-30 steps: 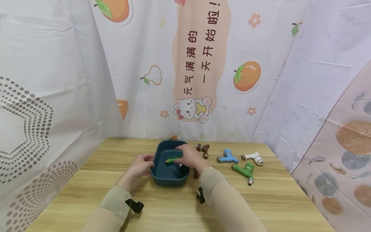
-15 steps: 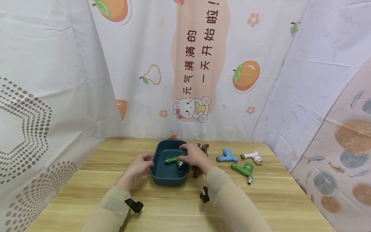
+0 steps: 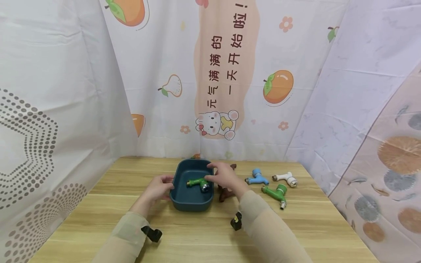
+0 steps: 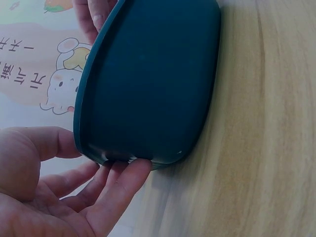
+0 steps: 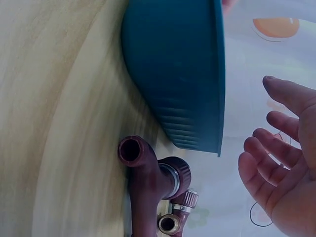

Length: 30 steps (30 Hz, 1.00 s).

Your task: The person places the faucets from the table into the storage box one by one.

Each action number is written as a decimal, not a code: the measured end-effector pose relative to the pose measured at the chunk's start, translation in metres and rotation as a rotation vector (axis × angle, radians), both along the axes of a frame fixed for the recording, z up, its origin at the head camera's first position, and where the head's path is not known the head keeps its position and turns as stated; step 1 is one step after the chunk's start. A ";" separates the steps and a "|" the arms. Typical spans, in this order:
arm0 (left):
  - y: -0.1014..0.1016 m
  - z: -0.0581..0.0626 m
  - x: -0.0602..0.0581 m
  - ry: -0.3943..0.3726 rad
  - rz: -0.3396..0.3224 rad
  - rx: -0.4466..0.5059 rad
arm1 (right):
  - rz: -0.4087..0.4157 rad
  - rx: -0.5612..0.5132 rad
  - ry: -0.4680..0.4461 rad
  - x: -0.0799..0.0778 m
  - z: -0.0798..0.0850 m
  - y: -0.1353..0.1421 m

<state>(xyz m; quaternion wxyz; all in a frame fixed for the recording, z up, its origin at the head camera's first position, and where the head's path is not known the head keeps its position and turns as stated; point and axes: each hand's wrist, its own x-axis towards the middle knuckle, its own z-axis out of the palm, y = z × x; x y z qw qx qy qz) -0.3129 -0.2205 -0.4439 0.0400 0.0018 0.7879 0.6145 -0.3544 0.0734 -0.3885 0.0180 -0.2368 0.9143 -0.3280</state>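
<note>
From where I stand, one faucet is in and five are out, so I'd judge the filling of the basin to be at an early stage. The green faucet [image 3: 197,181] lies inside the dark teal basin [image 3: 184,199], its brass thread toward the left wall and its silvery end toward the right. It looks settled there, with neither hand touching it.

The left hand [image 3: 159,188] steadies the basin at its left side, pinching the wall: the thumb is at the rim and the other fingers press against the outside. The right hand [image 3: 227,177] hangs just beyond the opposite rim, holding nothing. Its fingers are spread loosely and a little bent, the thumb well apart from the rest, so I'd count the placing of that faucet as done.

What remains sits on the wooden counter [image 3: 194,237] to the right of the basin. Nearest is a dark brown faucet [image 3: 225,193], below the right hand and partly covered by it. A second brown faucet [image 3: 233,166] lies farther back, mostly hidden behind the hand. Well apart from these are a light blue faucet [image 3: 256,178], a white faucet [image 3: 286,178] and, closer to the person, another green one [image 3: 277,193]. None of these five is in anyone's grasp.
</note>
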 end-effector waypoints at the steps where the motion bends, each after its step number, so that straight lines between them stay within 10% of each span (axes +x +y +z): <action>1: 0.000 0.000 0.000 -0.001 0.000 0.001 | -0.002 -0.009 -0.003 0.001 0.001 0.001; 30: 0.001 0.001 0.001 0.006 -0.006 0.003 | 0.004 -0.123 0.114 0.008 0.016 0.031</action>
